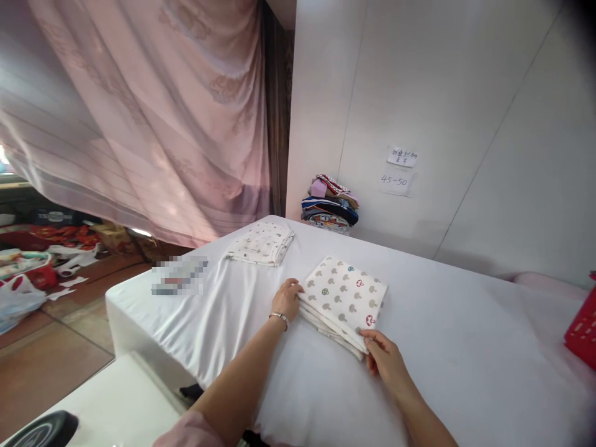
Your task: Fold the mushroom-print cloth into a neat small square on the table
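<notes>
A folded white cloth [344, 292] printed with mushrooms, mostly grey-brown with a few red and green ones, lies in several layers on the white-covered table [447, 347]. My left hand [285, 300] grips its left corner, fingertips on the top edge and the thumb side hidden. At the near right corner, my right hand [384, 360] pinches the cloth between thumb and fingers. Farther back on the left rests another folded white cloth [261, 243] with small dark prints. A bracelet circles my left wrist.
Folded fabrics [329, 205] are stacked by the wall behind the table. A blurred-out item [179, 275] lies at the table's left. A red plastic basket [582, 329] stands at the right edge. Pink curtains [186, 124] hang behind; bags [25, 301] sit on the floor.
</notes>
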Demonstrator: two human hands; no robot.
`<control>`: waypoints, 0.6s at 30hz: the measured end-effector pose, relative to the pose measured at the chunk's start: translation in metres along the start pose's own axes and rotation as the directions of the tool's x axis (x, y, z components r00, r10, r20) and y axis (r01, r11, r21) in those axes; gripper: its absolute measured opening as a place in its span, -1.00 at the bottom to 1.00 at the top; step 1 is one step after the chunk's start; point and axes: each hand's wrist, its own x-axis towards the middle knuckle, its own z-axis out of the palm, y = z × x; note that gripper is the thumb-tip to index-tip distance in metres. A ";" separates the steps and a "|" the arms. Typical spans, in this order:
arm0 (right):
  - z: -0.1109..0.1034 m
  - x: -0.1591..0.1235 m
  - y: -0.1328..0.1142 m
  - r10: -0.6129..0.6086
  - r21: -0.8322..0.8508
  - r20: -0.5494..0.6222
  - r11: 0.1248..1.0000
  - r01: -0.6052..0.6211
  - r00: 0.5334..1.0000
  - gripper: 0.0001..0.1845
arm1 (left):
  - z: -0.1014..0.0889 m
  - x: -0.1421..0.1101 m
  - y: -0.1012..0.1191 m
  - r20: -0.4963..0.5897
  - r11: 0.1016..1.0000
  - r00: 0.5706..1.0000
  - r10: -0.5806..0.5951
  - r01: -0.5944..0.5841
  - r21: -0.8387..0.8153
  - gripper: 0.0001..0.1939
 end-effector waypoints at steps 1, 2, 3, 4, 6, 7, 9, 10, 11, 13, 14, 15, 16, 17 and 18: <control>0.001 0.001 0.001 -0.002 -0.004 0.000 1.000 0.002 1.000 -0.52 | 0.000 0.001 0.000 0.001 0.999 0.999 -0.048 0.048 -0.020 -0.65; 0.001 0.002 0.001 -0.002 -0.006 -0.001 1.000 0.002 1.000 -0.52 | 0.000 0.001 0.000 0.003 0.996 0.996 -0.084 0.084 -0.035 -0.66; 0.002 0.003 0.001 -0.002 -0.005 -0.002 1.000 0.002 1.000 -0.53 | 0.000 0.002 0.000 0.006 0.993 0.994 -0.108 0.108 -0.045 -0.67; 0.002 0.003 0.001 -0.003 -0.002 -0.001 1.000 0.003 1.000 -0.54 | 0.000 0.002 0.000 0.009 0.991 0.992 -0.122 0.122 -0.048 -0.67; 0.003 0.004 0.000 -0.009 0.001 0.001 1.000 0.009 1.000 -0.56 | -0.002 0.002 0.000 0.024 0.989 0.990 -0.140 0.141 -0.052 -0.67; 0.003 0.004 -0.001 -0.013 0.003 0.002 1.000 0.013 1.000 -0.56 | -0.003 0.002 0.000 0.034 0.987 0.988 -0.151 0.153 -0.054 -0.67; 0.004 0.004 -0.003 -0.020 0.012 0.004 1.000 0.020 1.000 -0.56 | -0.007 0.003 0.001 0.058 0.982 0.982 -0.178 0.181 -0.059 -0.67; 0.004 0.004 -0.004 -0.024 0.018 0.007 1.000 0.024 1.000 -0.55 | -0.009 0.004 0.002 0.079 0.977 0.977 -0.196 0.202 -0.068 -0.67; 0.005 0.004 -0.005 -0.026 0.023 0.009 0.999 0.026 1.000 -0.55 | -0.012 0.005 0.003 0.104 0.972 0.971 -0.213 0.222 -0.082 -0.67; 0.005 0.005 -0.006 -0.027 0.035 0.007 0.999 0.027 1.000 -0.55 | -0.015 0.007 0.005 0.164 0.960 0.957 -0.238 0.257 -0.108 -0.70; 0.006 0.005 -0.006 -0.030 0.040 0.007 0.999 0.029 1.000 -0.55 | -0.015 0.009 0.007 0.191 0.957 0.950 -0.246 0.270 -0.108 -0.72; 0.005 0.006 -0.006 -0.032 0.044 0.008 0.999 0.031 0.999 -0.56 | -0.015 0.010 0.009 0.203 0.956 0.946 -0.252 0.276 -0.096 -0.70; 0.005 0.006 -0.006 -0.032 0.048 0.010 0.998 0.032 0.999 -0.57 | -0.013 0.011 0.010 0.200 0.958 0.945 -0.258 0.276 -0.071 -0.66; 0.005 0.006 -0.006 -0.031 0.051 0.014 0.998 0.030 0.999 -0.57 | -0.011 0.013 0.011 0.191 0.959 0.944 -0.268 0.280 -0.038 -0.62; 0.005 0.007 -0.006 -0.027 0.052 0.020 0.998 0.026 0.999 -0.57 | -0.008 0.014 0.012 0.180 0.958 0.943 -0.281 0.286 -0.005 -0.59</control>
